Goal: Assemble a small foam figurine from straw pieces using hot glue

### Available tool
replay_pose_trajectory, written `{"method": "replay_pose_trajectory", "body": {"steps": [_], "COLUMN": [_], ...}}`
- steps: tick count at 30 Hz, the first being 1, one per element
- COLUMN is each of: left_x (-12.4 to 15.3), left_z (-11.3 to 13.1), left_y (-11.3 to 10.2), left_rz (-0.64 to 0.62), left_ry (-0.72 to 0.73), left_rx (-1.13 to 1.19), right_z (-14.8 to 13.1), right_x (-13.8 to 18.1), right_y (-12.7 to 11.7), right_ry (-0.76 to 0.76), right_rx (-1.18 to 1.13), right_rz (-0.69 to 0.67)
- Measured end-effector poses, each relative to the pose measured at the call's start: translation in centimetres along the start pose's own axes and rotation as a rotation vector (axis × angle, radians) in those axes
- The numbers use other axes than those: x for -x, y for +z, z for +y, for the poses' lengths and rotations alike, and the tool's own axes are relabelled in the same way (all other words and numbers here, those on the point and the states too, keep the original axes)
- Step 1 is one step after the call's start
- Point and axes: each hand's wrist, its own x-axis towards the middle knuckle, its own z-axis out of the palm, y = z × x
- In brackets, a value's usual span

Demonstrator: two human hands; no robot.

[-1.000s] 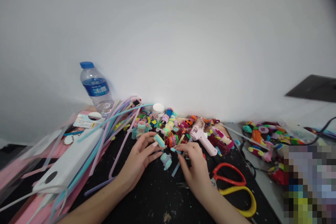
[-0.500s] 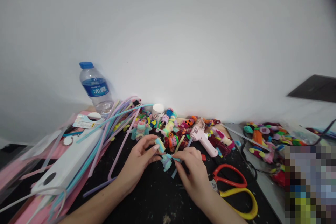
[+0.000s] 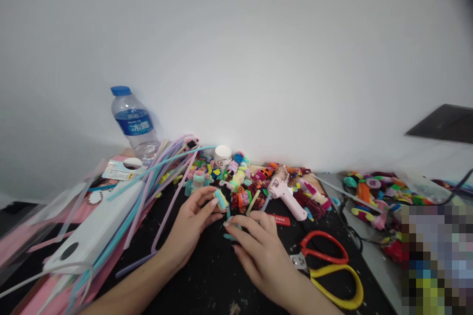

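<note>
My left hand pinches a small fuzzy pipe-cleaner piece striped in pale blue and yellow between thumb and fingers. Close beside it, my right hand is closed, fingers bent, around a pale blue pipe-cleaner piece. Most of that blue piece is hidden behind the fingers; a bit of its end shows at the fingertips. Both hands are raised a little over the black work surface. Just behind them stands a teal and pink pipe-cleaner figure.
A pink glue gun and red-and-yellow-handled scissors lie to the right. Loose pipe cleaners and a white box are on the left. A water bottle leans on the wall. Several colourful figures line the back.
My right hand has moved left and turned over the blue piece, now covering most of it. My left hand has shifted slightly left with the striped piece.
</note>
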Motion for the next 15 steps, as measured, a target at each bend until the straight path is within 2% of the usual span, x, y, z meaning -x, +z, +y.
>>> {"method": "replay_pose_trajectory", "body": {"steps": [2,4,6,8,10,12,15], "left_x": [0.0,0.0,-0.1,-0.1,-0.1,-0.1,-0.1], "left_z": [-0.1,-0.2,-0.2,-0.2,-0.2,-0.1,-0.1], "left_y": [-0.1,-0.1,-0.2,-0.1,-0.1,0.0,0.0], "left_rz": [-0.005,-0.009,-0.013,-0.018,-0.024,-0.025,-0.037], "left_ry": [0.001,0.0,-0.001,-0.001,-0.006,-0.022,-0.029], "left_rx": [0.0,-0.005,-0.015,-0.024,-0.028,-0.028,-0.011], "right_z": [0.3,1.1,2.3,3.6,4.8,5.8,6.9], "right_x": [0.1,0.2,0.2,0.0,-0.1,-0.1,0.1], "right_y": [-0.2,-0.3,-0.5,-0.6,-0.7,-0.8,-0.9], "right_ry": [0.001,0.045,0.139,0.304,0.455,0.567,0.647], "right_rx": [0.014,0.057,0.156,0.287,0.422,0.498,0.534], "right_rz": [0.025,0.151,0.294,0.365,0.386,0.33,0.26]}}
